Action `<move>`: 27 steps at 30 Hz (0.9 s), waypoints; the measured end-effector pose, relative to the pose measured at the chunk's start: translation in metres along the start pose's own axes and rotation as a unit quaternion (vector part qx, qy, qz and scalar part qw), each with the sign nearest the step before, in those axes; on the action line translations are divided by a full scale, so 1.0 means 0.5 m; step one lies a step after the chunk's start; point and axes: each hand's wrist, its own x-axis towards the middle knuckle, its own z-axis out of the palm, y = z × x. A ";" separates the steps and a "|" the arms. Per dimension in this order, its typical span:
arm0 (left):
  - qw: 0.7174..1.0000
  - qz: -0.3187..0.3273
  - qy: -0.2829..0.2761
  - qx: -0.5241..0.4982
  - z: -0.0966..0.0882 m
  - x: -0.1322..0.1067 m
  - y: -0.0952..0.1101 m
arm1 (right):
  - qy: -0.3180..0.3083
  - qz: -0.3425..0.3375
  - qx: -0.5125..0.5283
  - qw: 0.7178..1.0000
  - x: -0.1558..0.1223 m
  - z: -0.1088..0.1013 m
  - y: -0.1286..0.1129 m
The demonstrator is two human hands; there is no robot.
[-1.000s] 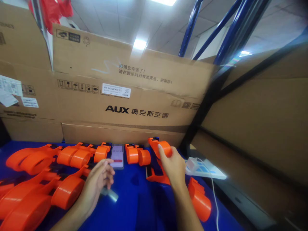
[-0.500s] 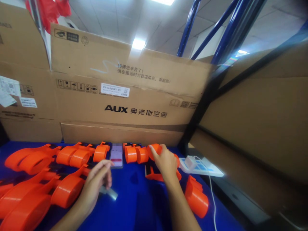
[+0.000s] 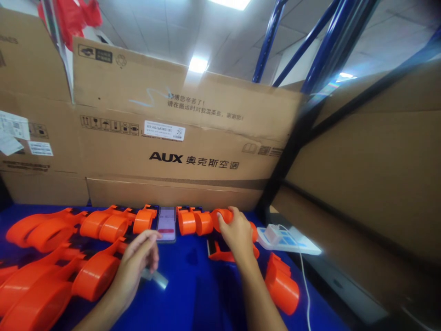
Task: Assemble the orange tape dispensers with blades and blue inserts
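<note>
My right hand [image 3: 237,232] is closed around an orange ring-shaped plastic part [image 3: 221,218] at the back of the blue table, thumb on its near side. Below that hand lies another orange part [image 3: 220,255], partly hidden by my wrist. My left hand [image 3: 140,253] hovers left of centre, its fingers curled and thumb and forefinger together. Just under its fingers shows a clear, shiny strip [image 3: 159,279]; whether the hand holds it I cannot tell. A phone [image 3: 167,225] with a lit screen lies beyond the left fingertips.
Several orange ring-shaped parts [image 3: 94,278] with dark ends fill the left side. One orange part [image 3: 282,287] rests at the right. A white power strip [image 3: 292,243] with a charger [image 3: 273,233] and cable [image 3: 305,285] lies nearby. A cardboard wall [image 3: 193,184] stands behind.
My right thumb has slid slightly down and to the right on the orange ring part. My left hand and the clear strip have hardly moved.
</note>
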 end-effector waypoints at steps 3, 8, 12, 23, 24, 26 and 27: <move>1.000 -0.001 -0.002 0.000 -0.002 -0.001 -0.001 | 0.009 -0.003 0.008 1.000 0.001 -0.010 0.005; 1.000 -0.005 -0.006 0.002 -0.005 0.001 -0.005 | 0.001 0.001 -0.014 1.000 0.005 -0.032 0.024; 1.000 -0.004 -0.004 0.005 -0.005 0.003 -0.006 | -0.022 0.030 -0.072 0.997 0.011 -0.041 0.045; 1.000 -0.013 -0.005 0.009 -0.013 0.012 -0.016 | -0.129 0.049 -0.152 0.979 0.027 -0.049 0.073; 1.000 -0.014 -0.007 0.009 -0.012 0.011 -0.015 | -0.133 0.049 -0.155 0.978 0.029 -0.049 0.077; 1.000 -0.015 -0.012 0.009 -0.011 0.011 -0.014 | -0.140 0.047 -0.162 0.976 0.033 -0.048 0.085; 1.000 -0.014 -0.015 0.008 -0.011 0.010 -0.014 | -0.143 0.044 -0.164 0.975 0.034 -0.047 0.087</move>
